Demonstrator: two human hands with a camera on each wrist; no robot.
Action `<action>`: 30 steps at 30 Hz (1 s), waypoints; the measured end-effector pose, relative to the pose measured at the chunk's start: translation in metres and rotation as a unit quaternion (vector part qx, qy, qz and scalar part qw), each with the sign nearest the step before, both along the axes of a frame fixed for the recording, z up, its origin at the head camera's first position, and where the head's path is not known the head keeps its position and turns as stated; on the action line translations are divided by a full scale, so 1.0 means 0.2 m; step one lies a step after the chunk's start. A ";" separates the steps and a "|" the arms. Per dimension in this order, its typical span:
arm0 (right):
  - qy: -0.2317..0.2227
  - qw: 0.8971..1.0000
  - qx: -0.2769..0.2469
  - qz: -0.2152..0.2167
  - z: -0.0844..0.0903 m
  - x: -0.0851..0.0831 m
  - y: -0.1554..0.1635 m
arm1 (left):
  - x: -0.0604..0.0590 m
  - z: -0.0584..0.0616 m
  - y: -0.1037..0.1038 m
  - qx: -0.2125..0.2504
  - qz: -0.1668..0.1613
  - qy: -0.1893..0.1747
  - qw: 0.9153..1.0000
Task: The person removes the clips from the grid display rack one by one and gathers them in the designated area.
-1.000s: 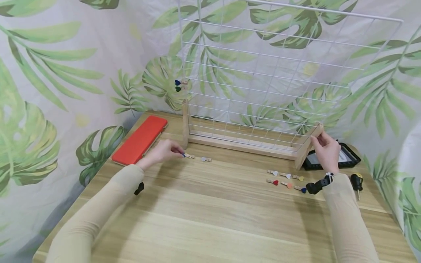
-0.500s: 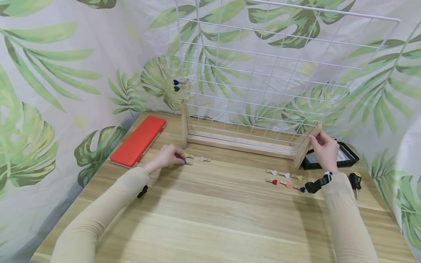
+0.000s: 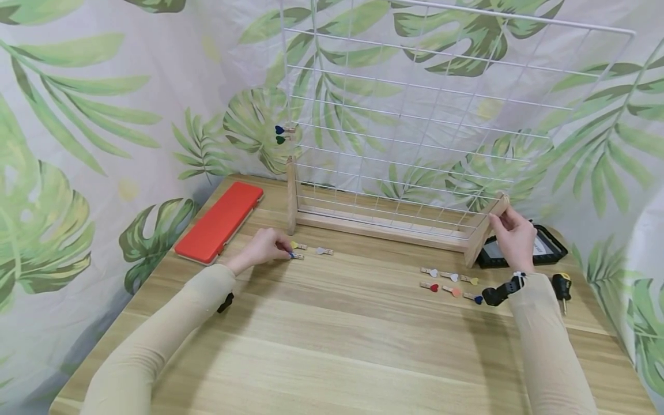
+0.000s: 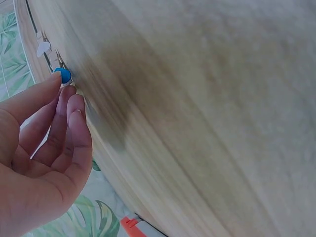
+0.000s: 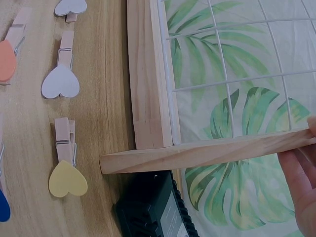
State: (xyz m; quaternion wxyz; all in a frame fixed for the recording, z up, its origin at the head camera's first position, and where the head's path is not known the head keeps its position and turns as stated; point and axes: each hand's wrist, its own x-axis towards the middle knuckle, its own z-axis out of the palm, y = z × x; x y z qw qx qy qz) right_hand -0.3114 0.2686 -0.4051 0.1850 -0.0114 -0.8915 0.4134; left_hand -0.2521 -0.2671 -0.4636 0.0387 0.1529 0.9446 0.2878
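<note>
My left hand (image 3: 267, 246) pinches a small wooden clothespin with a blue heart (image 4: 63, 75) between thumb and fingertips, low at the table. Right behind it lies a yellow-heart clothespin (image 3: 301, 246), with a white-heart clothespin (image 3: 325, 251) to its right. My right hand (image 3: 515, 237) grips the wooden right end piece (image 5: 197, 155) of a stand holding an upright white wire grid (image 3: 399, 118). Clipped on the grid's left edge are a dark blue heart clothespin (image 3: 281, 130) and a green one (image 3: 282, 140).
Several heart clothespins, including a red one (image 3: 429, 286) and an orange one (image 3: 451, 291), lie in two rows before the stand's right end. A red case (image 3: 220, 222) sits at left. A black tray-like object (image 3: 550, 248) and a screwdriver (image 3: 562, 291) are at right.
My left hand has brought the blue-heart clothespin slightly toward the table's front, and the yellow-heart one behind it now shows. The right hand stays on the stand.
</note>
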 end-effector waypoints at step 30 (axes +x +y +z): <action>0.001 1.000 0.002 -0.001 0.00 0.00 0.00 | -0.24 0.77 -0.15 0.171 0.192 0.145 0.955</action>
